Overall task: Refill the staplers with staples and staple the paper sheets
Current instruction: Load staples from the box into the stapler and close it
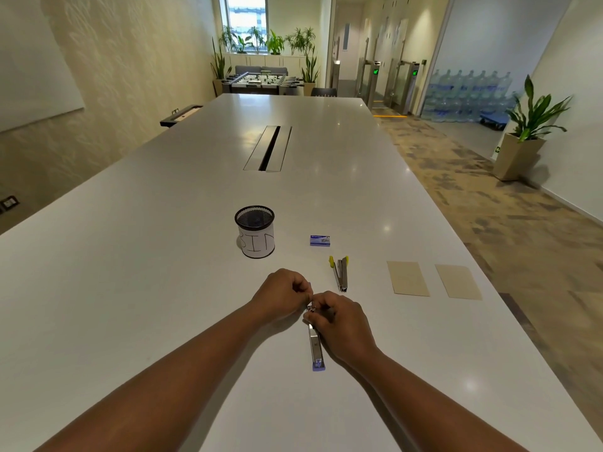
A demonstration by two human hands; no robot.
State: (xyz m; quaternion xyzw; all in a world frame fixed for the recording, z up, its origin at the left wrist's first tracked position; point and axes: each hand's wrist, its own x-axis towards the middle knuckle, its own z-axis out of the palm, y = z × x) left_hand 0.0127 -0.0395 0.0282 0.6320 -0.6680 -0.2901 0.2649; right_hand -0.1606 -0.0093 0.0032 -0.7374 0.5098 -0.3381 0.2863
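From the head camera, both hands meet at the near middle of the long white table point(163, 256). The left hand point(282, 293) has its fingers curled in, fingertips pinched together at the far end of a slim silver stapler with a blue end cap point(316, 349); what exactly it pinches is too small to tell. The right hand point(339, 324) is curled over the stapler's far half and grips it, thumb and forefinger close to the left hand's fingertips. The stapler lies flat, its blue end pointing back toward the person.

Just beyond and to the right lies a second silver stapler with yellow tips point(340, 274), swung open in a narrow V. Farther off sits a small blue box of staples point(319, 240), closed as far as I can see. To the right, well apart from the hands, two tan paper sheets point(408, 278) lie side by side, not touching.

To the left of the box stands a black wire-mesh cup wrapped in a white paper label reading "BIN" point(255, 231); its inside looks dark, and I cannot tell what is in it.
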